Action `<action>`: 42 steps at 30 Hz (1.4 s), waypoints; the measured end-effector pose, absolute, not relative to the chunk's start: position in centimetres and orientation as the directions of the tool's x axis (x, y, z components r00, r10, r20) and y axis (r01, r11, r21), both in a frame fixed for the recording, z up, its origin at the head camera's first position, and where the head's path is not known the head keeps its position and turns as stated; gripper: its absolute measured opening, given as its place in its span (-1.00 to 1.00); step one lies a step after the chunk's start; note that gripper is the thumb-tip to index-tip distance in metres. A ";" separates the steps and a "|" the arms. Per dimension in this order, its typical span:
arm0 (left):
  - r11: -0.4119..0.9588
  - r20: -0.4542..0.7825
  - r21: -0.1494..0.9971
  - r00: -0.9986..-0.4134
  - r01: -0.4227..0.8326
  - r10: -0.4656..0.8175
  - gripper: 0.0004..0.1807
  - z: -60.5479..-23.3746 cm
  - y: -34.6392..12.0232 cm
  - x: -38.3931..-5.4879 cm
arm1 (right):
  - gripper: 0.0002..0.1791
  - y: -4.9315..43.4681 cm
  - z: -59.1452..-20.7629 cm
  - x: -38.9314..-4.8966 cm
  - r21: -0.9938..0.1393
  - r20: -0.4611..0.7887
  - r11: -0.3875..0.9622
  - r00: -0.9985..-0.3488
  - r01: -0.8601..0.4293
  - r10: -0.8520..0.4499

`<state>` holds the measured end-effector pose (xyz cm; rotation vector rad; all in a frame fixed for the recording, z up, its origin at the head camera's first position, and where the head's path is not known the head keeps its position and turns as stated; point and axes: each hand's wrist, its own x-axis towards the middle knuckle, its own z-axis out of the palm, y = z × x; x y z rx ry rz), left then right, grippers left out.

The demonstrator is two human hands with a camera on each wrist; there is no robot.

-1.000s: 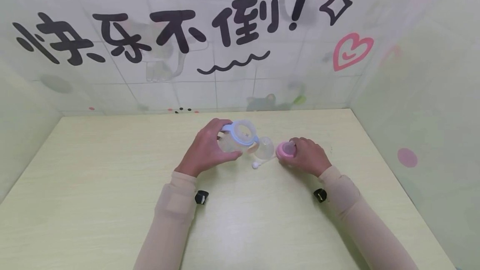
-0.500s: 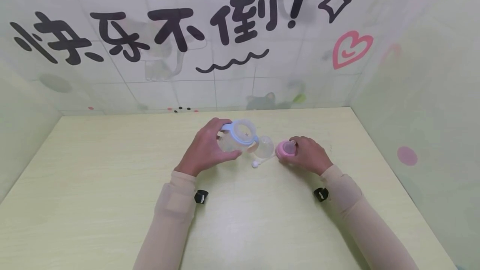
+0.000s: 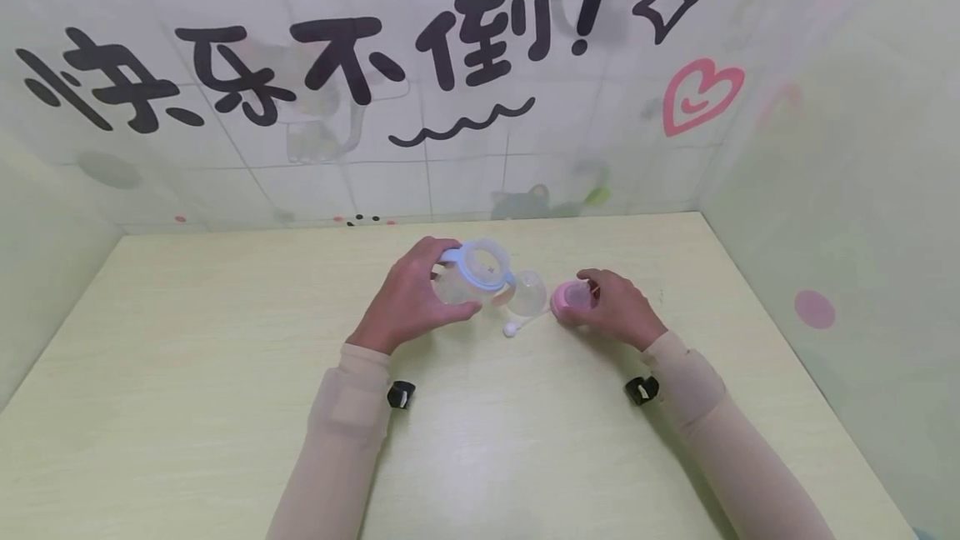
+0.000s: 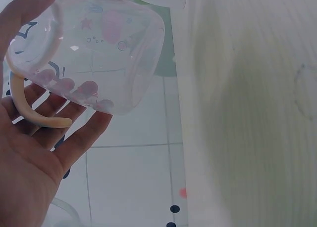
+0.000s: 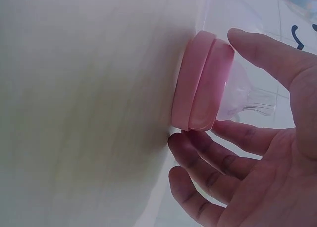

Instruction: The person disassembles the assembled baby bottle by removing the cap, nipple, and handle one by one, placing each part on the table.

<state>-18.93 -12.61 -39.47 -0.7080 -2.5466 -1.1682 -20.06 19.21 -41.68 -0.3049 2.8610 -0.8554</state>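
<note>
My left hand (image 3: 412,294) grips a clear baby bottle (image 4: 106,54) with a blue collar (image 3: 465,269) and side handles. It is tilted, mouth toward me. One handle (image 4: 42,115) looks orange in the left wrist view. My right hand (image 3: 618,307) spans a pink bottle ring (image 5: 203,83) with a clear nipple (image 5: 242,96), resting on the table. Thumb and fingertips lie at opposite edges of the ring; the hold looks light. Between the hands stands a clear dome cap (image 3: 527,294). In front lies a thin white straw with a ball end (image 3: 511,329).
The pale wood table (image 3: 187,398) reaches back to a printed wall (image 3: 337,190) with black lettering. A side wall (image 3: 840,215) closes off the right. Black wrist devices (image 3: 401,394) show by both forearms.
My right index finger has lifted slightly off the nipple and the hand has loosened around the pink ring. The left hand and bottle stay nearly still; the head view tilts slightly.
</note>
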 end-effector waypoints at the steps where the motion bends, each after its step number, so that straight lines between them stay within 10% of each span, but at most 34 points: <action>1: 0.560 0.412 0.642 -0.851 0.524 0.324 -0.18 -39.5 -12.6 -18.9 | -0.23 19.2 -41.6 -20.1 -0.563 -0.073 0.812 -0.969 -0.154 -0.235; 42: 0.522 0.393 0.693 -0.868 0.497 0.305 -0.16 -39.1 -12.4 -18.5 | -0.32 14.7 -37.7 -18.6 -0.742 0.155 0.564 -0.912 -0.362 -0.381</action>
